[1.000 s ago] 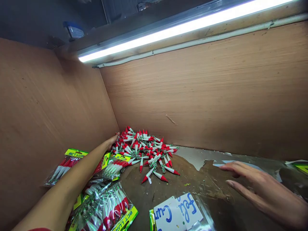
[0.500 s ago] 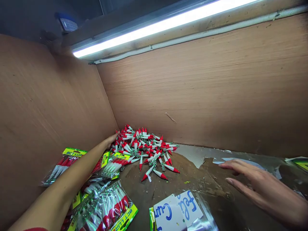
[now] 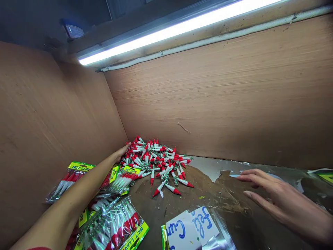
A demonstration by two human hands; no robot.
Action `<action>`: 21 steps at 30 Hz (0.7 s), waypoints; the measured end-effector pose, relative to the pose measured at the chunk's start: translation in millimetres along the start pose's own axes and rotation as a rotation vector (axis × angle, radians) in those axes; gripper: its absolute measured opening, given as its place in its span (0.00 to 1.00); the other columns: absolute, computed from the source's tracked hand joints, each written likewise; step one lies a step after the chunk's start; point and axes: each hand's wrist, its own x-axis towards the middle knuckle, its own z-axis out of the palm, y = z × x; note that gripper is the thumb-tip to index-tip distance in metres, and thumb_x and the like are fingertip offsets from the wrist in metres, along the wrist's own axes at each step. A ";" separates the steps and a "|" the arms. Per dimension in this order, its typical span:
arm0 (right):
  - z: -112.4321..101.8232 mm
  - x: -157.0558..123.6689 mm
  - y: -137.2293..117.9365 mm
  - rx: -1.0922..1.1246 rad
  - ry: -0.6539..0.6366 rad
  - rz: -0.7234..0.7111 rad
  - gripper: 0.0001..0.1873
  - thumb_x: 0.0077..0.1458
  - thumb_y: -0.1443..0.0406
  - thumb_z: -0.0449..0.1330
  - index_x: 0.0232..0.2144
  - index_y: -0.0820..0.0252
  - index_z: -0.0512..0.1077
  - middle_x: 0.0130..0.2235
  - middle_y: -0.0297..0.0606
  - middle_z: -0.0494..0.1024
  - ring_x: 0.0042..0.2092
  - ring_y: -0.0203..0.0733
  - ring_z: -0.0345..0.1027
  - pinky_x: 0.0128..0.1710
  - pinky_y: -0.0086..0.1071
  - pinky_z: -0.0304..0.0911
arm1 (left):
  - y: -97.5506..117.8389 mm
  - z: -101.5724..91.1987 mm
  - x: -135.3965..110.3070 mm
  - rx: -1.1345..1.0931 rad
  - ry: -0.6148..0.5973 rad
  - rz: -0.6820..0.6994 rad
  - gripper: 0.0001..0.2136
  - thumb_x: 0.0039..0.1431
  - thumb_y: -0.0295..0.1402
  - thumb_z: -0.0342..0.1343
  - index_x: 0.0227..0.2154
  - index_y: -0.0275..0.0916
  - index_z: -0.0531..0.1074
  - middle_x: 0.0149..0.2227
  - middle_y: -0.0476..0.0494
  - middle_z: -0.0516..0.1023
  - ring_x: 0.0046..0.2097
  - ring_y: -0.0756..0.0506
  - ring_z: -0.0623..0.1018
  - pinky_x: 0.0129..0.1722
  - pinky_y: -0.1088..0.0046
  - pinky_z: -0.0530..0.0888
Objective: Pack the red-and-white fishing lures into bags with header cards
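Dozens of red-and-white lures (image 3: 147, 157) lie loose, heaped in the far left corner, while others already sit in clear bags (image 3: 118, 220) piled at near left; by my reckoning things are only part-way along, with that whole heap left unbagged. The left hand (image 3: 123, 151) is at the heap's left edge, and I can't tell whether its fingers grasp anything. Over at right, the right hand (image 3: 275, 198) hangs loosely spread, gripping nothing, beyond the handwritten cards (image 3: 182, 227) at near centre

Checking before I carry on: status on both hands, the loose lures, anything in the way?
Left hand at left edge of heaped loose lures, grip unclear. Right hand open, nothing visible in it. Bagged lures crowd left forearm, possibly obstructing.
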 end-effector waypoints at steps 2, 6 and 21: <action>-1.3 0.4 -0.9 -0.016 0.018 -0.007 0.18 0.63 0.56 0.56 0.55 0.46 0.70 0.56 0.40 0.74 0.53 0.52 0.74 0.48 0.41 0.75 | 0.5 -1.5 3.4 -0.039 -0.011 -0.057 0.17 0.66 0.38 0.57 0.53 0.37 0.69 0.53 0.40 0.73 0.49 0.39 0.77 0.47 0.56 0.77; -4.2 1.2 -4.1 -0.042 0.029 -0.030 0.17 0.62 0.57 0.56 0.53 0.48 0.72 0.54 0.41 0.76 0.50 0.51 0.75 0.45 0.41 0.76 | 0.2 -3.8 12.7 -0.113 -0.021 -0.176 0.17 0.66 0.39 0.57 0.53 0.36 0.69 0.53 0.40 0.73 0.49 0.39 0.76 0.46 0.56 0.77; -4.1 1.6 -11.6 -0.039 -0.015 0.017 0.16 0.61 0.55 0.57 0.50 0.47 0.74 0.55 0.42 0.75 0.52 0.54 0.74 0.47 0.46 0.75 | 13.2 -0.7 40.8 -0.146 -0.016 -0.353 0.26 0.54 0.62 0.53 0.23 0.41 0.73 0.15 0.39 0.74 0.18 0.34 0.75 0.18 0.57 0.73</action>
